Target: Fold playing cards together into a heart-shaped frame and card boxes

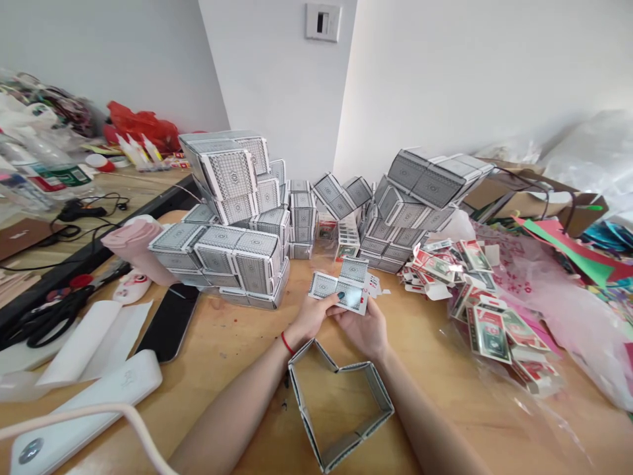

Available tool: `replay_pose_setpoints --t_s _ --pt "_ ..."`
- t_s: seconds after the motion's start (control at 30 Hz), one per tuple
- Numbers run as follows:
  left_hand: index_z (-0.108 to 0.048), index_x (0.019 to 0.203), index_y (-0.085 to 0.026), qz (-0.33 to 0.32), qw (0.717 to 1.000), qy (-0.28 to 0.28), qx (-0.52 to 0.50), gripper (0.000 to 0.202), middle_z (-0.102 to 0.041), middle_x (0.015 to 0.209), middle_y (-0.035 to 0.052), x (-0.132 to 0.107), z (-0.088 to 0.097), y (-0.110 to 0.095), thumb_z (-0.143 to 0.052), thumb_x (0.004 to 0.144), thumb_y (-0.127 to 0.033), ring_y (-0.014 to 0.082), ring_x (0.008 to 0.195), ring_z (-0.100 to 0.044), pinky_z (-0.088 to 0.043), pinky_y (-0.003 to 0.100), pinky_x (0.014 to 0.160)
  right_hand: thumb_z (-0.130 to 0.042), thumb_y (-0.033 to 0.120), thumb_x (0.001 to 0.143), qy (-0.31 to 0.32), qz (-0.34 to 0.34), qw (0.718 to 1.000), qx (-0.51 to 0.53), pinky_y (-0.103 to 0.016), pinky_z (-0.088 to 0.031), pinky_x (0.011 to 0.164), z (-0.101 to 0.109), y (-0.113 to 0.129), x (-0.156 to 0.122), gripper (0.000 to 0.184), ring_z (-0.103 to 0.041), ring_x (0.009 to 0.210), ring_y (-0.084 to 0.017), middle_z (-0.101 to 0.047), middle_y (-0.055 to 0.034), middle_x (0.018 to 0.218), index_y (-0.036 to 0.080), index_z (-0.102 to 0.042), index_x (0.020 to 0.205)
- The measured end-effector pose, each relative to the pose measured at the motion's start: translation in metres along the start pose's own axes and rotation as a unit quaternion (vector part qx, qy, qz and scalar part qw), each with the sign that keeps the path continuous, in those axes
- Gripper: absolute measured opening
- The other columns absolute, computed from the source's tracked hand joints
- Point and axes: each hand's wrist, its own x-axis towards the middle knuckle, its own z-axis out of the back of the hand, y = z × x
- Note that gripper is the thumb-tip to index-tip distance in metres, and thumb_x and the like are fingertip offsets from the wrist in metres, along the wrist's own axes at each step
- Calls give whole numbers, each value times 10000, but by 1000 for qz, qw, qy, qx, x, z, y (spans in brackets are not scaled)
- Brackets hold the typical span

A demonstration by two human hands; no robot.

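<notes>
1. Two bare hands work above a pale wooden tabletop [232,369], directly before the wearer of the camera.
2. Left hand [316,315]: a red cord bracelet [285,342] circles the wrist. The dark-nailed thumb presses on the face of a joined set of grey-blue patterned playing cards [325,285]; the other fingers are bent beneath it.
3. Right hand [363,328]: the palm is turned upward, gripping the lower right edge of the same set. Its fingertips are hidden; their exact placement cannot be told.
4. Card set: raised between both hands, one card projecting upward. White card faces with red marks show just beside it; I cannot tell whether these are held.
5. Heart-shaped open frame of folded grey cards [380,390]: on the tabletop, between the forearms.
6. Beyond the hands: block-like grey card stacks at left [237,254] and at right [403,214].
7. Right side: a heap of red, green and white cardboard card boxes [488,332].
8. Left side: a black smartphone [168,323], lying flat.
</notes>
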Motion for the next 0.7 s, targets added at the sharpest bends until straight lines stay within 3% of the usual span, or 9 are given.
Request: replay_pose_setpoints --t_s 0.13,0.27,0.43,0.57,0.7 --pt "-627 977 -145 -2 1000 -4 1 364 -686 1002 73 1 0 1 -716 624 -139 211 854 -658 -547 389 799 -456 455 810 9 10 1000 27 -414 -437 903 1 -2 1 300 -570 1040 -224 -666 -28 1037 251 -654 905" --pt "-622 980 -147 4 1000 -9 7 370 -684 1015 71 2 0 3 -721 624 -139 218 869 -656 -540 405 810 -492 488 777 -11 22 1000 -9 -421 -482 829 3 -6 4 325 -587 1008 -246 -671 -38 1013 245 -632 943" --pt "-622 1016 -166 0 1000 11 26 386 -661 1084 64 1 -2 4 -719 643 -178 225 948 -634 -518 410 850 -459 508 764 -85 53 991 -87 -392 -506 791 8 -11 6 346 -571 1041 -261 -665 -54 1029 240 -606 928" --pt "-617 1042 -173 -15 997 55 49 370 -634 1139 60 1 1 7 -691 682 -214 226 1048 -587 -483 401 909 -413 477 797 -159 90 964 -193 -370 -493 811 14 -14 6 333 -601 972 -244 -678 -77 986 217 -609 867" --pt "-620 1038 -168 -24 993 72 92 357 -627 1153 62 -1 3 7 -680 695 -248 229 1070 -573 -490 385 902 -407 500 807 -195 108 941 -257 -339 -493 776 17 -14 6 375 -623 890 -238 -697 -89 916 194 -624 822"
